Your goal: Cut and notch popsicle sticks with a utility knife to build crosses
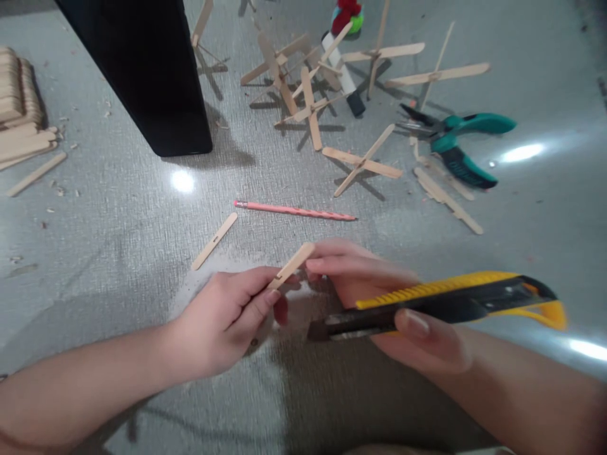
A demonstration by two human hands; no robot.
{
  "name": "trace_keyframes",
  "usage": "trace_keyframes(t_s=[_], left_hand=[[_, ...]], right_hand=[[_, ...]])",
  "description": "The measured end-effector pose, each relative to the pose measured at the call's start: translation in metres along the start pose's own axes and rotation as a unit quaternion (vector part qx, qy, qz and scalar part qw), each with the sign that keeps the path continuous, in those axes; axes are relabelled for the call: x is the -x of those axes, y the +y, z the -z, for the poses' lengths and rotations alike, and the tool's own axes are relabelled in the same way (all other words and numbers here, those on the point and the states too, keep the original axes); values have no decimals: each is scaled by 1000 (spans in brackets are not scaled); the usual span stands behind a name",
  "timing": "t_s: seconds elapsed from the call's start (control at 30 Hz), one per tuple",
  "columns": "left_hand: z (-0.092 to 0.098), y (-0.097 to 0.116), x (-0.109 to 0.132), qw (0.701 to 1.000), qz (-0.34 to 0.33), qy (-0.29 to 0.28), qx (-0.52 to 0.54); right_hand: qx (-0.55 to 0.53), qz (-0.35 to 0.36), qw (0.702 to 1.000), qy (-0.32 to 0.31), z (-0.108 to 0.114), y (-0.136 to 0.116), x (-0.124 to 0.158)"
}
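Left hand (232, 316) pinches a flat pale wooden craft stick with a small notch (296, 259); right hand (360, 278) grips a yellow-and-black utility knife (436, 304).
Stick angles up-right from left thumb and fingers; right fingertips at its far end, can't tell if touching. Pink pencil (294, 210) just beyond the hands, second slotted wooden stick (215, 241) just beyond left hand. Crossed pale wooden sticks (363, 163) and teal-and-black-handled pliers (453, 134) lie farther out, ahead of right hand.

The left hand (231, 318) hides one end of its wooden stick (296, 260).
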State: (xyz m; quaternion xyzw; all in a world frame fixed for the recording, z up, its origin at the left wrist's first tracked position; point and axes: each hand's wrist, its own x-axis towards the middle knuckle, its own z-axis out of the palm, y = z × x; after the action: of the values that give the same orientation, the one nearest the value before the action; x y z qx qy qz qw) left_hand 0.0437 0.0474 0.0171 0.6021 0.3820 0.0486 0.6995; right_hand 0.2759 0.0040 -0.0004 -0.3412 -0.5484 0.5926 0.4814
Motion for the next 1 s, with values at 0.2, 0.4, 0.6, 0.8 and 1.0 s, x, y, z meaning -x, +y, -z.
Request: trace_keyframes(t_s=[0.2,0.4,0.6,0.8,1.0], left_hand=[[0,-2,1,974,-133,89,-162],[2,-3,-2,870,-301,240,-308],[7,-2,-2,803,-375,254,-387],[6,-2,-2,785,-385,265,-407],[5,4,-2,839,-317,268,-353]], right_hand=[[6,22,1000,6,-1,5,0],[46,35,998,11,1,2,3],[55,36,998,8,-1,1,5],[74,30,997,16,-4,-3,7],[87,25,996,17,-4,-3,7]])
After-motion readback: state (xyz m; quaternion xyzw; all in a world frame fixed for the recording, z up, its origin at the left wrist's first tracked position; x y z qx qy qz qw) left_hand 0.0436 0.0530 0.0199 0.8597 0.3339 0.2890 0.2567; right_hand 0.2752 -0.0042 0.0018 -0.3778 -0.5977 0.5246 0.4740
